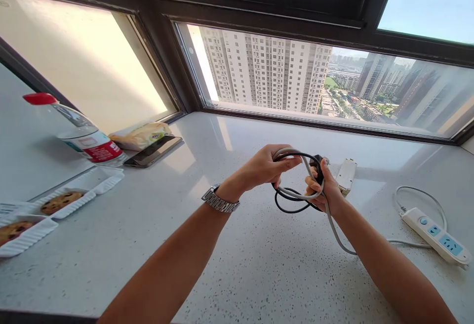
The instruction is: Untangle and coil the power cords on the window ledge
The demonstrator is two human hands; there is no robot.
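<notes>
Both my hands meet above the middle of a white speckled sill (237,264). My left hand (264,168), with a metal watch (220,199) on its wrist, pinches the top of a loop of grey cable (305,168). My right hand (326,190) is closed round a bundle of black cable (291,208) and the grey cable together. The grey cable runs down past my right forearm towards a white power strip (435,234) at the right.
A white adapter (346,175) lies just behind my right hand. At the left are a water bottle with a red cap (79,131), a phone (153,151), a wrapped snack (142,135) and white trays holding cookies (61,201). Dark-framed windows rise behind the sill.
</notes>
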